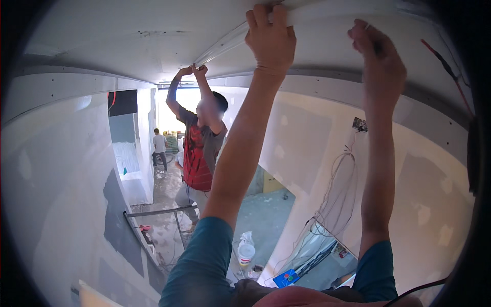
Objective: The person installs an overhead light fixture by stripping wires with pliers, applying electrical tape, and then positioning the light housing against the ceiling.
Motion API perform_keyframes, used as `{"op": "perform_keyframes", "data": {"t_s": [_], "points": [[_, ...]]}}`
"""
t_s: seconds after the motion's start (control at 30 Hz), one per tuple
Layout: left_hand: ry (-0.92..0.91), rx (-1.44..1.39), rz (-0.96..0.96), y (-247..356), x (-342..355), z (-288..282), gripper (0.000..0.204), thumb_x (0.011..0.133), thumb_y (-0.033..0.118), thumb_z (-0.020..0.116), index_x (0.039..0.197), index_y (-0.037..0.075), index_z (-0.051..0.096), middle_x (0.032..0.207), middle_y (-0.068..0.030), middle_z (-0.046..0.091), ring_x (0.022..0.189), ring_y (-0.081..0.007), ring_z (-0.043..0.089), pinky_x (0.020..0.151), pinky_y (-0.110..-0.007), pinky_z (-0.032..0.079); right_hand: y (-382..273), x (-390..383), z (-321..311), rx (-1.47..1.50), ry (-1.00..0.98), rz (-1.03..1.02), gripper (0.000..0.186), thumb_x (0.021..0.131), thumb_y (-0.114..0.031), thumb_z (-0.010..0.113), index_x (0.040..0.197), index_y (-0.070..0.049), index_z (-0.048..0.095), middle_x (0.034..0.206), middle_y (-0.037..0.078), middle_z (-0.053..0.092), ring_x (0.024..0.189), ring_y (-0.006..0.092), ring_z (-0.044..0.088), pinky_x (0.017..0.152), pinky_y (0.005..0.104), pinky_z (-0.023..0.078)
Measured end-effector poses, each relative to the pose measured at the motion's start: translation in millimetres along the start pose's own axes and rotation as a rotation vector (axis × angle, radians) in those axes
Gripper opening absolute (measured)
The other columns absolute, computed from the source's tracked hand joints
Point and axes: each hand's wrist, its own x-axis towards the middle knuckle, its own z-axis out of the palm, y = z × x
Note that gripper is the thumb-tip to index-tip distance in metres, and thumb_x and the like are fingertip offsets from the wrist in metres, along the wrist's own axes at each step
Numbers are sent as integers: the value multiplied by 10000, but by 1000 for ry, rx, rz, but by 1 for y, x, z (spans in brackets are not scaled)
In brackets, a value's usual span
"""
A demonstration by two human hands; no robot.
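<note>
Both my arms reach up to the white ceiling point(128, 20). My left hand point(271, 41) has its fingers bent against a pale, glossy strip point(225, 43) along the ceiling, seemingly gripping its edge. The strip runs away to the raised hands point(199, 70) of a co-worker in a red and dark shirt point(197, 153). To the right, my right hand point(381, 59) is closed in a pinch just below the ceiling. A small light bit shows at its fingertips, too small to name. Whether the strip extends to this hand is unclear.
A metal scaffold frame point(161, 211) stands below left. On the floor are a white bucket point(246, 253) and a blue object point(285, 278). Loose cables point(337, 189) hang from the right wall, and a red-black wire point(445, 66) from the ceiling. Another person point(159, 146) stands far back.
</note>
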Motion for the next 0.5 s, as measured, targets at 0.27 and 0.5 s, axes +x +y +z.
{"op": "perform_keyframes", "data": {"t_s": [0.27, 0.5], "points": [[147, -107, 136, -13, 1, 3, 374, 773, 64, 689, 1142, 88, 636, 1057, -106, 590, 920, -314, 614, 717, -420, 561, 108, -63, 72, 373, -196, 275, 232, 973, -152, 745, 1126, 18, 708, 984, 56, 736, 886, 93, 641, 818, 244, 512], [267, -91, 215, -23, -6, 14, 225, 858, 147, 646, 1079, 109, 632, 1064, -81, 578, 883, -247, 580, 693, -351, 500, 178, -121, 173, 354, -206, 288, 329, 963, -256, 765, 1216, -60, 690, 1048, 39, 712, 997, 110, 617, 875, 281, 494]]}}
